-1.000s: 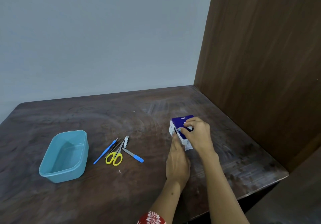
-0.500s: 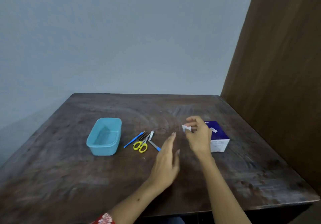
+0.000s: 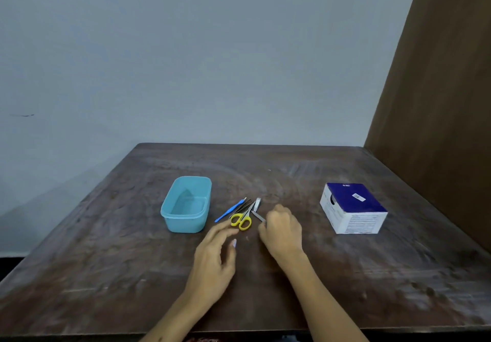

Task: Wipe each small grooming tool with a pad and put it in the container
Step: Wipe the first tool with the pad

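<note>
A: Why do the tools lie in one cluster beside the tub?

B: The yellow-handled scissors point(image 3: 241, 221), blue-handled pick point(image 3: 230, 210), nail clipper point(image 3: 257, 203) and a few thin dark pieces between them, too small to name, lie touching or overlapping on the table point(image 3: 106, 262). The blue tub point(image 3: 186, 219) sits just to their left, open and apparently holding nothing. That nearness looks meant to make each drop a short carry.

A: What are the hands doing?

B: The right hand point(image 3: 282, 231) is curled, knuckles up, at the near end of a slim metal file point(image 3: 259, 216) on the right edge of the cluster. Its fingertips are turned away, so whether they pinch the file, a pad, or nothing cannot be told. The left hand point(image 3: 215, 258) hovers with fingers loosely spread, gripping nothing, its tips close to the scissor handles, likely ready to steady or take a tool.

A: And the box?

B: The blue-and-white box point(image 3: 354, 209) stands well apart on the right, probably the pad supply. No pad can be seen.

A: Progress?

B: Judged early: no tool is in the tub yet.
</note>
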`<action>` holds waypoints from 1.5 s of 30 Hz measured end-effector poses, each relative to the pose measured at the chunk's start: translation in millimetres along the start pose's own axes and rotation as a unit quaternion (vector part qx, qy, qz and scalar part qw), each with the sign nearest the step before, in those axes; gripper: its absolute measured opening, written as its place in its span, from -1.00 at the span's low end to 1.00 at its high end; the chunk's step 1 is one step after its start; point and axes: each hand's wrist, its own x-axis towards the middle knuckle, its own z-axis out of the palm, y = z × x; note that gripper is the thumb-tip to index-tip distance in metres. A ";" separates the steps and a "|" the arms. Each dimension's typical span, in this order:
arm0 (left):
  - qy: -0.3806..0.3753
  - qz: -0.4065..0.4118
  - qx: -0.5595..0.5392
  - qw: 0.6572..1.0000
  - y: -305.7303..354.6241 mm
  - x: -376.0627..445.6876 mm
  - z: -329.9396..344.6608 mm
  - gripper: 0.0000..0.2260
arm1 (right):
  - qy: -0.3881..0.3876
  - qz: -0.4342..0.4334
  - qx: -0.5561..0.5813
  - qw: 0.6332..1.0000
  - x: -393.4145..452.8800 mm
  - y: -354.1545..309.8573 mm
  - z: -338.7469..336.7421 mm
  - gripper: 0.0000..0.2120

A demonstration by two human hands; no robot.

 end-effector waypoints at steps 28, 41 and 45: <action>0.058 -0.162 -0.186 0.967 -25.3 75.2 58.6 -0.74 | 0.092 0.107 0.651 0.746 40.4 -20.1 30.1 -0.89; 0.050 -0.197 -0.227 0.952 -23.5 78.8 62.8 -0.82 | 0.267 0.099 0.578 0.765 36.4 -16.0 24.0 -0.77; 0.046 -0.192 -0.205 0.959 -23.4 77.9 62.1 -0.84 | 0.256 0.047 0.536 0.803 32.7 -18.7 26.1 -0.77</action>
